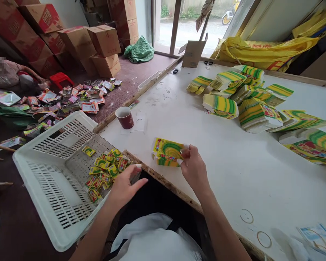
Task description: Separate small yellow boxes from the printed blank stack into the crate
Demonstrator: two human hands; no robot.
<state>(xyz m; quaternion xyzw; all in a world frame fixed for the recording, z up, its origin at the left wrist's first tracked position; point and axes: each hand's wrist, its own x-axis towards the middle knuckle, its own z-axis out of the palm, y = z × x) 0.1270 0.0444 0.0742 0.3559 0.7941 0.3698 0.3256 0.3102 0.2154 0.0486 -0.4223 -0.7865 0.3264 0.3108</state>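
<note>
My right hand (195, 170) pinches the right end of a yellow and green printed packet stack (167, 152) lying on the white table (217, 188). Whether it is one folded carton or several flat pieces, I cannot tell. My left hand (126, 186) hangs empty over the table's near edge, thumb and fingers apart. Just left of it, a white plastic crate (47, 206) holds a heap of small yellow-green packets (104, 170), with one packet (88, 150) lying apart. Farther right on the table are several stacks of flat yellow-green cartons (220, 106).
A maroon mug (125, 117) stands near the table's left edge. An open cardboard box (193, 53) and scissors (208, 63) are at the far end. Rubber bands (264, 239) lie near right. Pouches (91, 107) cover the floor at left, beside a seated person (9, 76); stacked cartons (103, 41) stand behind.
</note>
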